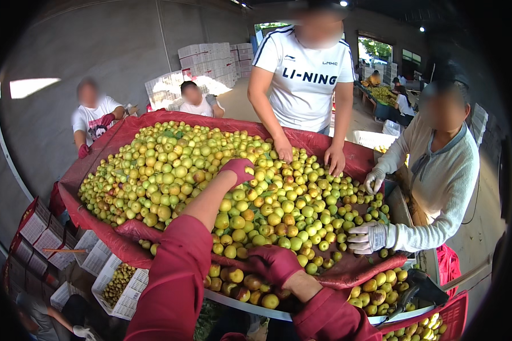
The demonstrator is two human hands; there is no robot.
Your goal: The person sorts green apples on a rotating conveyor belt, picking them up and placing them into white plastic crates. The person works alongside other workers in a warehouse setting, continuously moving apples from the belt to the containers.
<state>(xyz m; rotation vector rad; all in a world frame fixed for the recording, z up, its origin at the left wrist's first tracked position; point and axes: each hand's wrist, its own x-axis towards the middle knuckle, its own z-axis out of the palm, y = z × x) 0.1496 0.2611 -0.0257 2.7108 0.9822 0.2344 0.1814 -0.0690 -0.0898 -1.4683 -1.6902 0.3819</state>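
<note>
A large heap of yellow-green jujubes point(166, 170), some with reddish-brown patches, lies on a red-sheeted table before me. My left hand point(238, 171), in a dark pink glove, reaches into the middle of the heap with a jujube point(249, 170) at its fingertips. Close to the near rim is my gloved right hand point(275, 264), its fingers curled and partly hidden; whether they hold anything cannot be seen. Beneath it, browner jujubes point(234, 276) fill a metal-edged trough point(256, 307) below the red sheet's rolled edge point(345, 279).
A person in a white shirt point(307, 81) touches the heap from the far side. At the right, a co-worker's gloved hands point(369, 237) are over the table. White plastic crates point(123, 290) stand lower left; a red crate point(456, 313) with jujubes is lower right.
</note>
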